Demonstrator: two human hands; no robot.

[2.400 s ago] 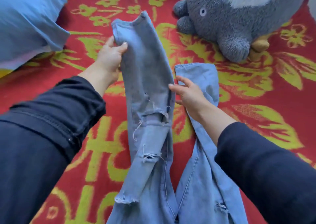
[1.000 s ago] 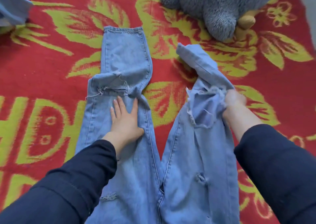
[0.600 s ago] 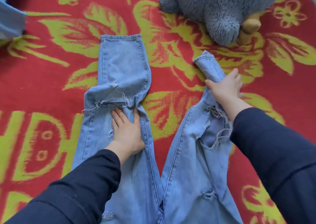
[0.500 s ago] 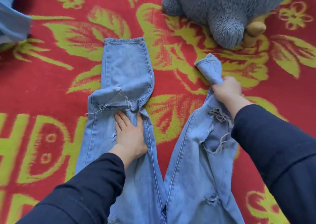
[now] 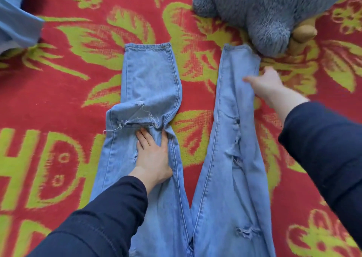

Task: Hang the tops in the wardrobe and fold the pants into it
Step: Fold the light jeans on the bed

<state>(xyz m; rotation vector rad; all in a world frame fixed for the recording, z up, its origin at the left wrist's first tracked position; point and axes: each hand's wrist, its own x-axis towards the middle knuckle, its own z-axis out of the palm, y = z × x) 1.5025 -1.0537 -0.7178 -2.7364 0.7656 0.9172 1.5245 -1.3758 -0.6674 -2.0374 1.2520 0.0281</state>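
At the far left edge, a light blue cloth (image 5: 16, 21) is lying on the red and yellow-green patterned blanket (image 5: 58, 92), well apart from the hands, with a broad stretch of bare blanket lying open between it and the jeans.

The ripped light blue jeans (image 5: 156, 198) are lying spread flat on the blanket, legs pointing away from the person and forming a narrow V. The left hand (image 5: 153, 154) is pressing palm-down on the left leg, fingers flat and together, gripping nothing. Just beyond its fingertips a frayed knee tear is buckling into a raised fold; past that the lower leg is running straight to its hem, with bare blanket beyond it.

Between the two hands, a wedge of blanket is showing between the legs.

The right hand (image 5: 264, 84) is lying open, fingers spread, on the outer edge of the right leg, below its hem; it is blurred, so contact is hard to judge. Just beyond this hand, the hem is sitting against the foot of a grey plush toy (image 5: 264, 11), leaving little room there. To its right, the blanket is lying open.
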